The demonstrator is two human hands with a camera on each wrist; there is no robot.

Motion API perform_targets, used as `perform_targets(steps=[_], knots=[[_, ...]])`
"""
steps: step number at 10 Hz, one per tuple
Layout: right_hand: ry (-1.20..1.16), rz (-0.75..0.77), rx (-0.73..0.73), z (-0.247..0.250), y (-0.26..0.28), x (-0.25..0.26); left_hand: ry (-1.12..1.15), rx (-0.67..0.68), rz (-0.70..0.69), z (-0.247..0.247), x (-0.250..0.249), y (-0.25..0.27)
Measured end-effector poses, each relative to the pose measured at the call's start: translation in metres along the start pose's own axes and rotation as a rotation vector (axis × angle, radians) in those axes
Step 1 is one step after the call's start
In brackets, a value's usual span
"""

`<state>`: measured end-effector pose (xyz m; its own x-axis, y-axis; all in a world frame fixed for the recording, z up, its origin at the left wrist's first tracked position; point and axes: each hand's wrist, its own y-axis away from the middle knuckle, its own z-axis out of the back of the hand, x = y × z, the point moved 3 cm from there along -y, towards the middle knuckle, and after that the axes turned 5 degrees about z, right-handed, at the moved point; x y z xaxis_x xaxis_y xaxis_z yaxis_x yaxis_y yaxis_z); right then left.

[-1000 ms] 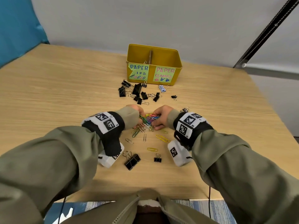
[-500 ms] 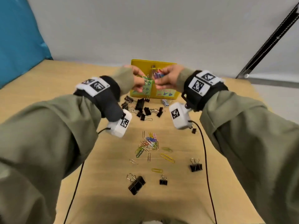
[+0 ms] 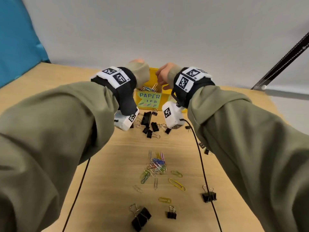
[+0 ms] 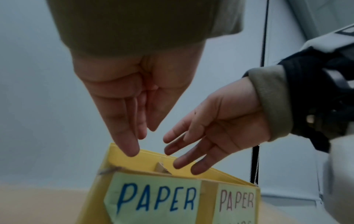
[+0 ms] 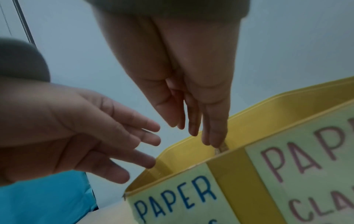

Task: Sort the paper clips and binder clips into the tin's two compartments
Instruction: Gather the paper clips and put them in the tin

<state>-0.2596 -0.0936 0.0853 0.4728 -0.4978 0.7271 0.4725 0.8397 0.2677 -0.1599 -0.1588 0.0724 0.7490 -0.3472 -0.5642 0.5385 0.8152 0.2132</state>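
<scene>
The yellow tin stands at the table's far side, with a divider and labels reading PAPER on its front. Several coloured paper clips lie in its left compartment. Both hands hover just above that compartment. My left hand points its straight fingers down and holds nothing. My right hand is spread and empty beside it. A pile of coloured paper clips lies mid-table. Black binder clips lie scattered in front of the tin, and others lie near the front edge.
Two black cables run from the wrist cameras across the wooden table. A grey wall stands close behind the tin, with a blue panel at the far left. Single binder clips lie at the right.
Both hands lifted a bunch of paper clips from the pile, carried it to the tin and let it go into the left compartment. Their fingers are now open.
</scene>
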Motion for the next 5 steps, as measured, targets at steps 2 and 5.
perform_targets(steps=[2, 5], knots=[[0.037, -0.005, 0.115, -0.017, 0.064, -0.022, 0.015, 0.263, -0.163, -0.014, 0.015, 0.083], [0.789, 0.083, 0.473, -0.094, 0.145, -0.098, -0.537, 0.468, -0.352, -0.106, 0.058, 0.169]])
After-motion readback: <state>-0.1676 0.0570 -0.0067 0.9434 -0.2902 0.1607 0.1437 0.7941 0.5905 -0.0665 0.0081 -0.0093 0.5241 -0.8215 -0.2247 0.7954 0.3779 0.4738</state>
